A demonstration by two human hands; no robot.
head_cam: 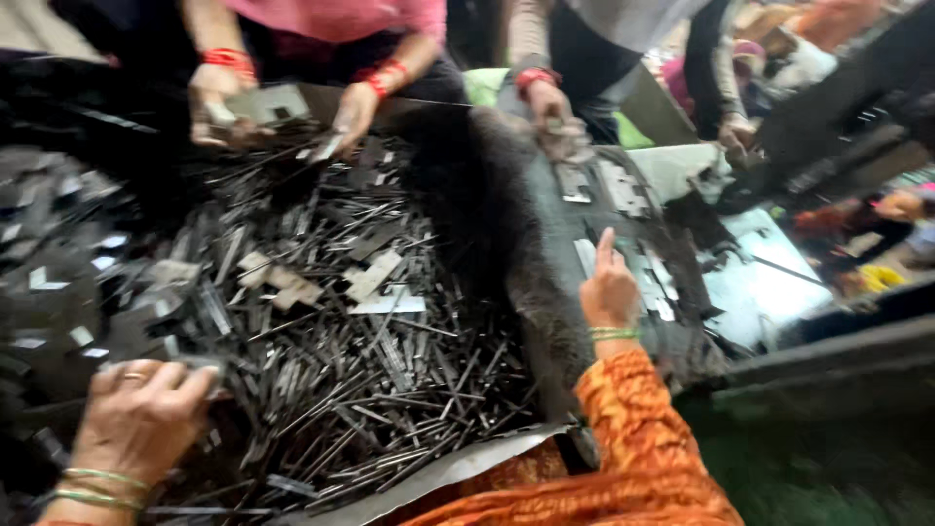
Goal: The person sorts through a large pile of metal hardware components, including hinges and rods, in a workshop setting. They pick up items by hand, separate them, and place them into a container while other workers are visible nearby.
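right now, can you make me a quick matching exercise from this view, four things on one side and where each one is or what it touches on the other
Things
1. left hand
2. right hand
3. pile of metal strips
4. co-worker's hands

Places
A. fills the middle of the work surface
B. far side, holding a flat metal piece
C. near left edge of the pile
D. right of the pile, finger raised over a dark mat

Pairs: 1-C, 2-D, 3-A, 4-B

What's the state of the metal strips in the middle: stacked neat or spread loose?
Spread loose. The metal strips lie in a tangled heap, crossing at all angles. The left hand rests at the heap's near edge; the right hand is off it.
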